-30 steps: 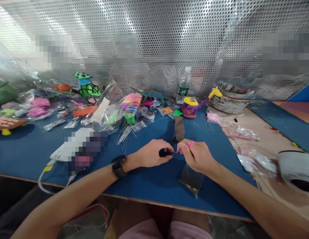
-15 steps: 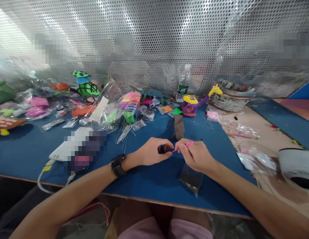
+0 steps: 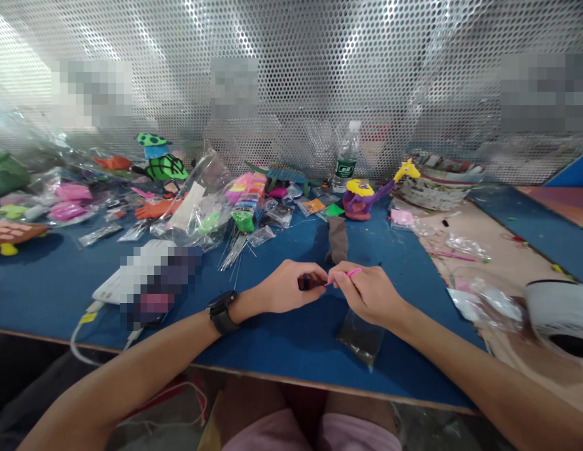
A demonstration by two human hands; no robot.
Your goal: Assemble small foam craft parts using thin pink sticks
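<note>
My left hand point(image 3: 288, 287) is closed, pinching a small dark piece point(image 3: 306, 282) between thumb and fingers; its shape is mostly hidden. Closed around a thin pink modelling tool point(image 3: 354, 272) is my right hand point(image 3: 372, 293). The tool's tip points left and meets the dark piece near my left fingertips. Just beyond both hands stands a grey-brown lump of modelling clay point(image 3: 337, 239). A clear packet with dark contents point(image 3: 361, 339) lies below my right hand.
A power bank point(image 3: 131, 272) with white cables lies at left. Thin wires point(image 3: 235, 247), bagged clay and clay animals line the back, near a water bottle point(image 3: 346, 160). At right are a paper basket point(image 3: 435, 181), plastic scraps and a white container point(image 3: 557, 313).
The pink tool has shifted slightly to the left, toward the dark piece, with my right fingers. My left hand has hardly moved.
</note>
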